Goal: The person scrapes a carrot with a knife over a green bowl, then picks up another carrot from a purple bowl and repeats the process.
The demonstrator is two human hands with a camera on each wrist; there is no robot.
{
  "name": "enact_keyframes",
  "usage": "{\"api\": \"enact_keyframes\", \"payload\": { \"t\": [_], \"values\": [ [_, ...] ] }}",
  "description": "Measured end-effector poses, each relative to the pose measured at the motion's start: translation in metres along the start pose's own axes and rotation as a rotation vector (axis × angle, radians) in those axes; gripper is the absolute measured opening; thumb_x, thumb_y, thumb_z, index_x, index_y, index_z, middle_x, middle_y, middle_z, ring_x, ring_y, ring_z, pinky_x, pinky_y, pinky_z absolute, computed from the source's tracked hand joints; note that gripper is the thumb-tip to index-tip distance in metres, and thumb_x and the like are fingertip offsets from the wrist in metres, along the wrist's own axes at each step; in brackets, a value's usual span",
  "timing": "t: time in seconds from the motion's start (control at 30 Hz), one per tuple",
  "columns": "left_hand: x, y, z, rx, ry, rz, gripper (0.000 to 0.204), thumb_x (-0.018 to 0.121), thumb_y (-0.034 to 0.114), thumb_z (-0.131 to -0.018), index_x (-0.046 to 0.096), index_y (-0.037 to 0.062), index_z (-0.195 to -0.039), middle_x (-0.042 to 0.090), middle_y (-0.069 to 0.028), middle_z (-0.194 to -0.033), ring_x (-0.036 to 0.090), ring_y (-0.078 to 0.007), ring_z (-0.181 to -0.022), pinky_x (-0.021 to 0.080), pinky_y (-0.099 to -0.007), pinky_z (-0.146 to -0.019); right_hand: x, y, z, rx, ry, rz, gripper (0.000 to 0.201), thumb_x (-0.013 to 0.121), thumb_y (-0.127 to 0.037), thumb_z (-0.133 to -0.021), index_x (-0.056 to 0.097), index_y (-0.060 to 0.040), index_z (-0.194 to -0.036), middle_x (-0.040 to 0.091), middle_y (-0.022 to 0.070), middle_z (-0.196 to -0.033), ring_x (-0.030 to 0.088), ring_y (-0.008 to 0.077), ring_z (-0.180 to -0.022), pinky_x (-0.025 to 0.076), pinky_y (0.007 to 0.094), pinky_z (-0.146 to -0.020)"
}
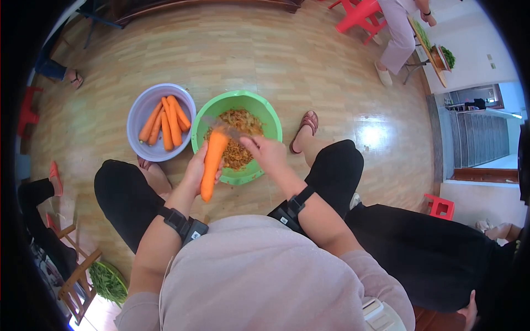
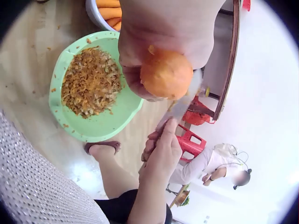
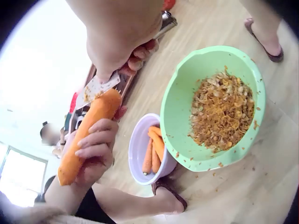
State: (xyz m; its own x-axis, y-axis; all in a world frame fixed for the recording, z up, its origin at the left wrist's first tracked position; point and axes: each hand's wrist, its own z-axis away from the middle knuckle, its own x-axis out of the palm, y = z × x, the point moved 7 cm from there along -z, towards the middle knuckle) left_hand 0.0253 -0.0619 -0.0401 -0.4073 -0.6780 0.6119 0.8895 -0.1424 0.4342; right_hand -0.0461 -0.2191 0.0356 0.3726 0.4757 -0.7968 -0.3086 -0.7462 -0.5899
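My left hand [image 1: 195, 167] grips a thick peeled-looking carrot [image 1: 213, 163], its wide end pointing away from me and the narrow end toward my body. A knife [image 3: 88, 96] with a broad metal blade is held by its handle in my right hand [image 1: 269, 155]. Its blade lies against the wide end of the carrot, with orange bits stuck to it in the right wrist view. Below both hands stands a green basin [image 1: 274, 118] holding a heap of brown and orange peelings [image 3: 223, 112].
Left of the green basin, a pale purple basin [image 1: 133, 122] contains several whole carrots [image 1: 175, 124]. Scraps dot the wooden-look floor [image 1: 243, 60]. My sandalled feet flank the basins. Another person [image 1: 398, 38] stands at the back right near red stools [image 1: 358, 21]; others sit at the sides.
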Motion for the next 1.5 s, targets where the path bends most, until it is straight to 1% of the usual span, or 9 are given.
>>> {"api": "enact_keyframes", "payload": {
  "t": [0.07, 0.17, 0.27, 0.47, 0.67, 1.07, 1.17, 1.27, 1.5],
  "values": [
    [-0.001, 0.000, 0.000, -0.018, 0.006, -0.030, 0.051, 0.033, 0.056, -0.094, 0.050, 0.0087, -0.102, 0.053, -0.0060, -0.068, 0.051, -0.0158, -0.048, 0.041, -0.0293, -0.039, 0.004, 0.026, -0.001, 0.160, -0.075, 0.264, 0.044, 0.052, -0.046, -0.089, 0.060, -0.0083, -0.067, 0.058, 0.0122, -0.058, 0.059, 0.0318, -0.055, 0.045, 0.0410, -0.048],
    [-0.001, 0.001, -0.003, 0.027, -0.041, -0.037, 0.050, 0.035, 0.055, -0.093, 0.050, 0.0080, -0.102, 0.053, -0.0064, -0.068, 0.052, -0.0164, -0.049, 0.041, -0.0296, -0.039, 0.001, 0.028, 0.003, 0.214, -0.014, 0.152, 0.045, 0.049, -0.047, -0.090, 0.061, -0.0081, -0.070, 0.060, 0.0124, -0.060, 0.059, 0.0325, -0.056, 0.046, 0.0420, -0.049],
    [-0.010, -0.002, -0.006, 0.020, 0.125, -0.003, 0.049, 0.036, 0.055, -0.093, 0.048, 0.0092, -0.105, 0.050, -0.0064, -0.068, 0.050, -0.0168, -0.047, 0.040, -0.0271, -0.039, -0.009, 0.000, 0.002, 0.120, -0.036, 0.077, 0.043, 0.050, -0.046, -0.090, 0.060, -0.0086, -0.070, 0.060, 0.0118, -0.060, 0.059, 0.0313, -0.056, 0.046, 0.0408, -0.049],
    [-0.011, -0.002, -0.004, 0.009, 0.111, 0.029, 0.048, 0.038, 0.054, -0.093, 0.048, 0.0083, -0.102, 0.051, -0.0068, -0.073, 0.051, -0.0169, -0.048, 0.040, -0.0279, -0.039, 0.011, -0.033, 0.012, -0.135, -0.179, 0.026, 0.036, 0.056, -0.042, -0.088, 0.061, -0.0090, -0.073, 0.059, 0.0124, -0.065, 0.058, 0.0320, -0.059, 0.044, 0.0407, -0.050],
    [0.000, -0.001, 0.001, 0.022, 0.013, 0.002, 0.049, 0.037, 0.055, -0.093, 0.048, 0.0086, -0.102, 0.051, -0.0063, -0.074, 0.048, -0.0162, -0.043, 0.037, -0.0287, -0.036, -0.004, 0.018, -0.002, 0.151, 0.012, 0.249, 0.039, 0.056, -0.043, -0.087, 0.060, -0.0086, -0.070, 0.057, 0.0128, -0.058, 0.057, 0.0331, -0.054, 0.044, 0.0404, -0.049],
    [0.006, 0.010, 0.004, 0.121, 0.111, -0.138, 0.042, 0.029, 0.048, -0.097, 0.044, 0.0109, -0.109, 0.052, -0.0066, -0.067, 0.045, -0.0144, -0.039, 0.036, -0.0273, -0.035, -0.007, -0.026, 0.004, -0.118, 0.095, 0.096, 0.039, 0.056, -0.044, -0.087, 0.061, -0.0090, -0.072, 0.055, 0.0120, -0.055, 0.057, 0.0322, -0.054, 0.044, 0.0394, -0.047],
    [0.009, 0.012, 0.008, 0.130, 0.095, -0.228, 0.040, 0.029, 0.047, -0.097, 0.043, 0.0125, -0.112, 0.052, -0.0068, -0.066, 0.044, -0.0140, -0.038, 0.037, -0.0265, -0.035, -0.010, 0.005, -0.007, 0.101, 0.020, 0.284, 0.039, 0.055, -0.044, -0.088, 0.062, -0.0092, -0.073, 0.056, 0.0119, -0.056, 0.058, 0.0319, -0.056, 0.045, 0.0396, -0.048],
    [0.016, 0.011, 0.009, 0.101, 0.018, -0.216, 0.038, 0.028, 0.046, -0.098, 0.042, 0.0145, -0.114, 0.051, -0.0059, -0.065, 0.045, -0.0137, -0.038, 0.037, -0.0261, -0.035, -0.011, 0.016, -0.003, 0.126, 0.011, 0.298, 0.040, 0.053, -0.043, -0.089, 0.056, -0.0093, -0.068, 0.059, 0.0109, -0.059, 0.060, 0.0297, -0.056, 0.044, 0.0390, -0.046],
    [0.007, 0.007, 0.002, 0.120, 0.107, -0.221, 0.041, 0.028, 0.047, -0.098, 0.043, 0.0128, -0.114, 0.051, -0.0054, -0.064, 0.045, -0.0132, -0.038, 0.037, -0.0258, -0.034, -0.009, -0.021, 0.003, -0.054, 0.016, 0.127, 0.040, 0.053, -0.044, -0.089, 0.058, -0.0093, -0.069, 0.058, 0.0116, -0.059, 0.059, 0.0296, -0.055, 0.044, 0.0394, -0.046]
  ]
}}
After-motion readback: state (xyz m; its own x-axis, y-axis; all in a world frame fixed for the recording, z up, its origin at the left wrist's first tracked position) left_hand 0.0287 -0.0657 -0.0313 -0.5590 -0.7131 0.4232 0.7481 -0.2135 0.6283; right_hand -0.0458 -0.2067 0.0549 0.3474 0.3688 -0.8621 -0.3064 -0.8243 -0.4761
